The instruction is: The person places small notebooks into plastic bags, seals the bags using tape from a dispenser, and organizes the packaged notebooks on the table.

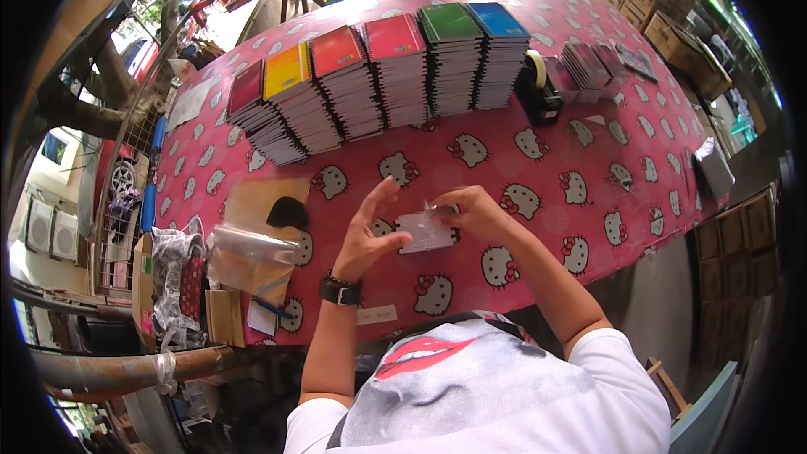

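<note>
A small white stack wrapped in clear plastic (427, 235) lies on the pink cat-print tablecloth (525, 286) in front of me. My left hand (370, 234) is beside its left edge, fingers spread, thumb pointing at the stack; whether the thumb touches it I cannot tell. Over the upper right corner, my right hand (473, 212) has its fingertips pinched on what looks like the clear plastic film. A dark wristband sits on my left wrist. A white paper strip (377, 314) rests near the table's front edge.
Tall stacks of spiral notebooks (395, 76) line the far side. Right of them stand a black tape dispenser (538, 94) and small dark packs (584, 71). At left are clear plastic sleeves (252, 256), a black piece (287, 213) and a blue pen (273, 308). Boxes (735, 261) stand at right.
</note>
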### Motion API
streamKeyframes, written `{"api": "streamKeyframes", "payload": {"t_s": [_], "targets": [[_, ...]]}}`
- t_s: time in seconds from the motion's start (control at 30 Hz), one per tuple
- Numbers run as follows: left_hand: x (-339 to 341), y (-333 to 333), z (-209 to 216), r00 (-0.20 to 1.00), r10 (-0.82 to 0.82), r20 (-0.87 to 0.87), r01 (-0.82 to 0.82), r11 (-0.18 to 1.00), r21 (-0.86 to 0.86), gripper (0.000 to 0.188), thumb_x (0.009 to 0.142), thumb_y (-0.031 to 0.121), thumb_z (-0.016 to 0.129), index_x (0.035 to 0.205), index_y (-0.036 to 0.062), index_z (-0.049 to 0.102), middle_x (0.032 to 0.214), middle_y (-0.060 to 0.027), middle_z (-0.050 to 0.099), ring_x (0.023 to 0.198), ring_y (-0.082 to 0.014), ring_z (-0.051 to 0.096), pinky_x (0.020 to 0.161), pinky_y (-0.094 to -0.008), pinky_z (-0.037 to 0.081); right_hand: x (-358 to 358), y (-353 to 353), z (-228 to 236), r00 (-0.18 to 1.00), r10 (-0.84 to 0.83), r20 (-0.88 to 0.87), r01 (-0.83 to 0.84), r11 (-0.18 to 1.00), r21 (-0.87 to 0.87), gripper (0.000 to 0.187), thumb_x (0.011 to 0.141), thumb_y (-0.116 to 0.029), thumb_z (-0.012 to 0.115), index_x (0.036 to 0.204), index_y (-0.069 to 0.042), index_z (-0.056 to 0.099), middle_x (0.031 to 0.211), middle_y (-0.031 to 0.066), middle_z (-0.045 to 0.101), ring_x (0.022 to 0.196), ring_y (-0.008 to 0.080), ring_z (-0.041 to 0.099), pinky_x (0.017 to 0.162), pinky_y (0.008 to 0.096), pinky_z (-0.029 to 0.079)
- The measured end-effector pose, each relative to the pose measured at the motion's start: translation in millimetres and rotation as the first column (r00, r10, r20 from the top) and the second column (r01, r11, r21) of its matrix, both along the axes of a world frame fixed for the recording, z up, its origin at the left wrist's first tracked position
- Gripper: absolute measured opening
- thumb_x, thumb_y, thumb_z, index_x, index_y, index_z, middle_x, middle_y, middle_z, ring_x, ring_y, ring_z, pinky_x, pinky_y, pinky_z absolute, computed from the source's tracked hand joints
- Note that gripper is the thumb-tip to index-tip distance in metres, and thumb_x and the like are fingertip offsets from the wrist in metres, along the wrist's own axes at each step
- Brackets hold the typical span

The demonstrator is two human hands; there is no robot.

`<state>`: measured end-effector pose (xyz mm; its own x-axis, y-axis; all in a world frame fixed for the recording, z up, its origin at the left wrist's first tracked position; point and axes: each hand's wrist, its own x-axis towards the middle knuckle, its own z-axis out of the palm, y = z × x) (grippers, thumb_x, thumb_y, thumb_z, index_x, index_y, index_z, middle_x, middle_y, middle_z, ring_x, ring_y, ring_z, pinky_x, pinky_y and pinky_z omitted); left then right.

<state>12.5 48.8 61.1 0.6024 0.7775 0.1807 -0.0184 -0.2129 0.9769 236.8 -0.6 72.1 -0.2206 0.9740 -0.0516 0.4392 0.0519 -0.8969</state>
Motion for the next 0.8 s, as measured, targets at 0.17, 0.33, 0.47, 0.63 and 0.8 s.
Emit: {"api": "streamKeyframes", "payload": {"t_s": [0.17,0.33,0.47,0.63,0.8], "targets": [[-21,-5,-17,0.985,-0.168,-0.030,0.161,0.972,-0.170,0.094,0.059,0.033,0.082,0.137,0.0094,0.035,0.134,-0.0111,0.044,0.127,-0.0249,0.036,0.106,-0.0420,0.023,-8,-17,-2,0.984,0.133,0.116,-0.171,0.884,0.435,0.043,0.070,-0.017,0.072,0.111,-0.007,0.062,0.119,0.0046,0.058,0.114,0.0264,0.049,0.093,0.0391,0.039],[-3,-35,-6,0.951,0.157,-0.268,0.009,0.848,0.530,0.060,0.068,0.022,0.076,0.123,0.0126,0.054,0.133,-0.0062,0.048,0.131,-0.0254,0.033,0.107,-0.0427,0.020,-18,-45,-10,0.936,-0.086,0.342,-0.151,0.779,0.609,0.043,0.070,-0.017,0.070,0.112,-0.010,0.061,0.126,0.0036,0.054,0.119,0.0290,0.044,0.096,0.0417,0.035],[8,-47,-25,0.945,0.297,-0.135,-0.174,0.809,0.561,0.031,0.074,0.015,0.071,0.105,0.0118,0.067,0.121,-0.0028,0.059,0.127,-0.0231,0.039,0.106,-0.0406,0.021,-27,-47,-33,0.957,-0.188,0.219,-0.021,0.710,0.704,0.026,0.071,-0.017,0.070,0.095,-0.008,0.065,0.121,0.0054,0.057,0.116,0.0281,0.047,0.093,0.0398,0.038],[15,-49,-23,0.917,0.392,-0.073,-0.319,0.832,0.455,0.028,0.075,0.013,0.070,0.103,0.0097,0.067,0.102,-0.0032,0.067,0.114,-0.0219,0.048,0.106,-0.0405,0.019,-33,-37,-15,0.971,-0.213,0.107,0.097,0.764,0.638,0.017,0.068,-0.012,0.072,0.082,-0.007,0.063,0.100,0.0066,0.062,0.098,0.0262,0.054,0.082,0.0370,0.044],[24,-38,4,0.868,0.467,-0.170,-0.366,0.831,0.419,0.042,0.076,0.012,0.068,0.117,0.0114,0.059,0.094,-0.0019,0.068,0.102,-0.0196,0.052,0.107,-0.0438,0.017,-38,-15,5,0.966,-0.255,-0.052,0.260,0.946,0.195,0.021,0.068,-0.007,0.072,0.087,-0.005,0.063,0.087,0.0088,0.063,0.083,0.0192,0.059,0.071,0.0304,0.048]]}}
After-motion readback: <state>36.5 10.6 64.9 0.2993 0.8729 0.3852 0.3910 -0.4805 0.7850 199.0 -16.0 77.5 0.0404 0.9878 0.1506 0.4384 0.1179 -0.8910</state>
